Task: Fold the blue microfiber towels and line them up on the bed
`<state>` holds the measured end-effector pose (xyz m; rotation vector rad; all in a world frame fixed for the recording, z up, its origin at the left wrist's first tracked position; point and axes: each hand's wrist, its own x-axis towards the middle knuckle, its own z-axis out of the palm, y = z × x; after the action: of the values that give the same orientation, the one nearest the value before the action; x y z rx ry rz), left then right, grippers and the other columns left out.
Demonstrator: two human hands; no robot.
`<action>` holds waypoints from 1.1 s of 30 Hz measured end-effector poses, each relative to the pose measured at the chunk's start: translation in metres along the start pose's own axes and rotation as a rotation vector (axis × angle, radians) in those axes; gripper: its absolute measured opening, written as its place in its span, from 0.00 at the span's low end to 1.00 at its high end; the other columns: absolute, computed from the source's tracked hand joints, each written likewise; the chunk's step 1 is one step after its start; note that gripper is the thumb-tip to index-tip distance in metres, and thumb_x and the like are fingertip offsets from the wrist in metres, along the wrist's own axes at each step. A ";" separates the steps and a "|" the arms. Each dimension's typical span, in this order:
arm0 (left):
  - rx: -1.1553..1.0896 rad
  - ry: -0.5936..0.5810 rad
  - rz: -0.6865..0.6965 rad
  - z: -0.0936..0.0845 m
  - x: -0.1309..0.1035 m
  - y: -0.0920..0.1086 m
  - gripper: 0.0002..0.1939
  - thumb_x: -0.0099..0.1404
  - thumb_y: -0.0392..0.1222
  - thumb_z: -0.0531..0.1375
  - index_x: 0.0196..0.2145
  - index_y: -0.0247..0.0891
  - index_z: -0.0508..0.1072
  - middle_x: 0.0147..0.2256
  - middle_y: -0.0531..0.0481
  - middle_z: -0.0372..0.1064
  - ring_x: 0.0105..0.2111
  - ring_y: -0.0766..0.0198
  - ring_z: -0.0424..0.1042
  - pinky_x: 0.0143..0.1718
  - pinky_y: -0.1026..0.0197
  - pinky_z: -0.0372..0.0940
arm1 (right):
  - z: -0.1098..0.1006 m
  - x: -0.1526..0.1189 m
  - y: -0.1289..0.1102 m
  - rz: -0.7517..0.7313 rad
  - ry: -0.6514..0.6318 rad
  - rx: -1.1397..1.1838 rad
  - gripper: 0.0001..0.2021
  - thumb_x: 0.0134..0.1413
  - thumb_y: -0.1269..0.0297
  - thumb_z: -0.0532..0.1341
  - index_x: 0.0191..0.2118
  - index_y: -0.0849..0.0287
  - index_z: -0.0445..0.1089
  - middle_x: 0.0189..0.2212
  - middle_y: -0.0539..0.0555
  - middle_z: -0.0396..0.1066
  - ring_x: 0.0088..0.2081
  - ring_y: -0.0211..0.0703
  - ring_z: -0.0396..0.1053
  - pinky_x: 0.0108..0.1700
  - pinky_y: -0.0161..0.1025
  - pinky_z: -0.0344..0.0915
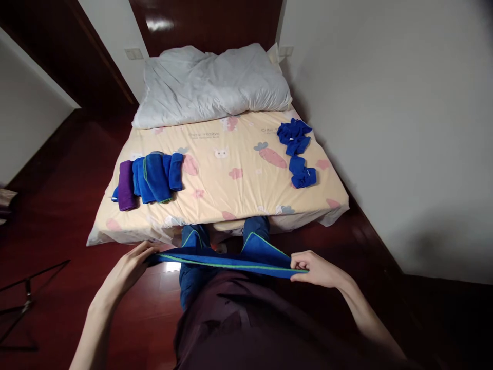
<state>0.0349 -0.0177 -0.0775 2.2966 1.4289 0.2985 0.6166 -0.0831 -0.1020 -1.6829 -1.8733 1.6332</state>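
A blue towel (231, 261) with green edging is stretched taut in front of my body, over my legs and short of the bed's front edge. My left hand (133, 264) is closed on its left end. At the opposite end, my right hand (314, 268) pinches the cloth with curled fingers. Two pointed corners of the towel hang beyond the taut band. On the left of the bed lie several rolled blue towels (154, 177) beside a purple rolled towel (128, 186). Crumpled blue cloths (295, 136) lie on the right side of the bed.
The bed (231, 192) has a cream sheet with carrot and rabbit prints. A pale, puffy bedding bundle (215, 85) lies along its head. A white wall (393, 128) runs close on the right. Thin black stand legs (26, 295) rest on the red floor at left.
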 end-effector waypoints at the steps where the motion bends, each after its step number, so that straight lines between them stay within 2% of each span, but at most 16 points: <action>1: 0.000 0.017 -0.008 0.001 0.000 -0.008 0.15 0.70 0.38 0.52 0.45 0.40 0.79 0.44 0.44 0.77 0.38 0.61 0.79 0.40 0.66 0.70 | -0.003 -0.001 0.006 -0.016 0.038 -0.020 0.14 0.54 0.54 0.70 0.28 0.58 0.70 0.28 0.46 0.64 0.28 0.35 0.56 0.31 0.36 0.53; 4: 0.013 0.103 -0.034 0.001 0.003 -0.027 0.14 0.70 0.42 0.53 0.42 0.41 0.79 0.41 0.45 0.76 0.36 0.61 0.79 0.39 0.66 0.71 | -0.012 0.001 0.024 -0.025 0.152 -0.105 0.11 0.57 0.56 0.66 0.30 0.57 0.71 0.31 0.48 0.67 0.29 0.36 0.60 0.33 0.36 0.57; 6: 0.026 0.161 -0.049 -0.007 0.009 -0.029 0.14 0.71 0.45 0.53 0.40 0.41 0.78 0.38 0.47 0.75 0.35 0.61 0.77 0.38 0.65 0.71 | -0.017 0.008 0.034 -0.017 0.215 -0.145 0.10 0.60 0.56 0.64 0.33 0.56 0.73 0.29 0.48 0.68 0.30 0.39 0.64 0.35 0.36 0.62; 8: 0.023 0.156 -0.038 -0.023 0.018 -0.024 0.14 0.73 0.49 0.55 0.39 0.42 0.77 0.38 0.48 0.74 0.35 0.60 0.76 0.38 0.63 0.71 | -0.025 0.018 0.040 -0.039 0.301 -0.181 0.11 0.64 0.54 0.61 0.38 0.55 0.75 0.30 0.50 0.72 0.33 0.43 0.70 0.39 0.39 0.67; 10: 0.017 0.091 -0.006 -0.044 0.033 -0.016 0.16 0.72 0.56 0.58 0.40 0.42 0.77 0.39 0.48 0.75 0.37 0.58 0.77 0.40 0.61 0.71 | -0.039 0.031 0.040 -0.107 0.457 -0.240 0.12 0.68 0.56 0.56 0.42 0.53 0.76 0.37 0.54 0.79 0.39 0.48 0.76 0.46 0.43 0.71; 12: 0.027 0.025 0.031 -0.068 0.052 -0.010 0.20 0.72 0.61 0.58 0.43 0.42 0.77 0.42 0.47 0.77 0.41 0.55 0.77 0.43 0.59 0.72 | -0.062 0.043 0.033 -0.178 0.653 -0.318 0.14 0.70 0.58 0.54 0.45 0.53 0.77 0.45 0.57 0.82 0.46 0.53 0.79 0.52 0.46 0.72; 14: 0.064 0.036 0.062 -0.087 0.074 -0.010 0.22 0.75 0.61 0.53 0.45 0.41 0.77 0.44 0.46 0.77 0.43 0.55 0.77 0.46 0.58 0.72 | -0.093 0.054 0.021 -0.219 0.810 -0.390 0.14 0.70 0.59 0.55 0.46 0.54 0.78 0.45 0.59 0.83 0.47 0.55 0.81 0.51 0.47 0.74; 17: 0.175 0.219 0.090 -0.106 0.107 -0.015 0.24 0.78 0.57 0.48 0.46 0.41 0.77 0.45 0.45 0.78 0.44 0.56 0.76 0.47 0.58 0.71 | -0.141 0.064 0.002 -0.338 0.947 -0.470 0.14 0.71 0.59 0.57 0.50 0.55 0.80 0.46 0.59 0.84 0.47 0.54 0.82 0.50 0.45 0.76; 20: 0.271 0.424 0.112 -0.115 0.125 -0.017 0.24 0.79 0.56 0.47 0.45 0.40 0.78 0.44 0.45 0.77 0.42 0.57 0.75 0.47 0.58 0.70 | -0.177 0.066 -0.014 -0.495 1.017 -0.538 0.14 0.71 0.58 0.58 0.46 0.55 0.81 0.45 0.57 0.85 0.47 0.52 0.83 0.50 0.44 0.77; 22: 0.315 0.494 0.119 -0.117 0.128 -0.015 0.24 0.79 0.56 0.47 0.44 0.39 0.78 0.42 0.46 0.76 0.41 0.58 0.75 0.47 0.58 0.70 | -0.190 0.062 -0.023 -0.530 1.019 -0.574 0.13 0.70 0.58 0.59 0.43 0.55 0.82 0.43 0.56 0.85 0.42 0.50 0.83 0.47 0.42 0.77; 25: 0.380 0.531 0.098 -0.117 0.128 -0.011 0.25 0.80 0.56 0.48 0.41 0.38 0.78 0.39 0.45 0.76 0.37 0.60 0.74 0.43 0.59 0.69 | -0.200 0.053 -0.033 -0.495 1.023 -0.578 0.13 0.68 0.59 0.60 0.43 0.55 0.83 0.40 0.56 0.85 0.31 0.44 0.81 0.40 0.39 0.76; 28: 0.380 0.542 0.120 -0.115 0.128 -0.013 0.25 0.80 0.56 0.48 0.41 0.37 0.79 0.39 0.44 0.77 0.35 0.61 0.75 0.40 0.61 0.69 | -0.201 0.044 -0.040 -0.425 1.047 -0.548 0.12 0.66 0.59 0.62 0.43 0.57 0.84 0.33 0.55 0.84 0.25 0.43 0.77 0.37 0.38 0.74; 31: 0.368 0.522 0.178 -0.118 0.128 -0.014 0.26 0.80 0.53 0.46 0.44 0.37 0.80 0.43 0.44 0.80 0.38 0.59 0.78 0.42 0.60 0.71 | -0.201 0.033 -0.045 -0.344 1.073 -0.498 0.14 0.65 0.57 0.64 0.42 0.59 0.84 0.22 0.53 0.78 0.21 0.44 0.74 0.34 0.38 0.72; 33: 0.423 0.511 0.165 -0.123 0.126 -0.010 0.27 0.80 0.52 0.45 0.45 0.38 0.81 0.45 0.44 0.81 0.39 0.57 0.79 0.41 0.59 0.71 | -0.201 0.023 -0.046 -0.295 1.081 -0.447 0.16 0.64 0.52 0.65 0.42 0.60 0.85 0.16 0.50 0.73 0.18 0.43 0.70 0.31 0.38 0.70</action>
<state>0.0348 0.1278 0.0230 2.8299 1.6650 0.7395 0.7193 0.0645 0.0017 -1.7375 -1.7475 0.0573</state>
